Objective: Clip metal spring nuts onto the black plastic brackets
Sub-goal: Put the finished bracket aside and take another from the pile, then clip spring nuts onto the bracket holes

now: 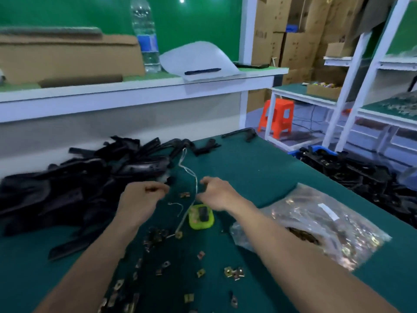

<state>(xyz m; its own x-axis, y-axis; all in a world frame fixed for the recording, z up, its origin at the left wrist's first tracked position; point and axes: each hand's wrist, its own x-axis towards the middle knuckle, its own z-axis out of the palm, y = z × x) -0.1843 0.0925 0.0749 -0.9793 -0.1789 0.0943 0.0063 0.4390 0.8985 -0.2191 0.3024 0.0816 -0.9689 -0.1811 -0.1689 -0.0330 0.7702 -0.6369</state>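
Both hands are above the green worktop (259,168), near its middle, close to each other but apart. The left hand (144,197) is clenched, and its thumb and fingers pinch a small brownish piece (151,189); it is too blurred to name. The right hand (216,195) has its fingers curled downward just beside a thin wire (190,171). I cannot tell if it grasps the wire or anything else.

The brackets (79,177) lie in a big black pile on the left part of the worktop, touching the left hand's far side. The nuts (234,273) lie scattered on the worktop between the two forearms, nearer to the person. More of them fill a clear bag (320,222) just right of the right forearm. A yellow-green gadget (200,219) lies under the right hand. More black parts fill a bin (361,177) to the right of the worktop.
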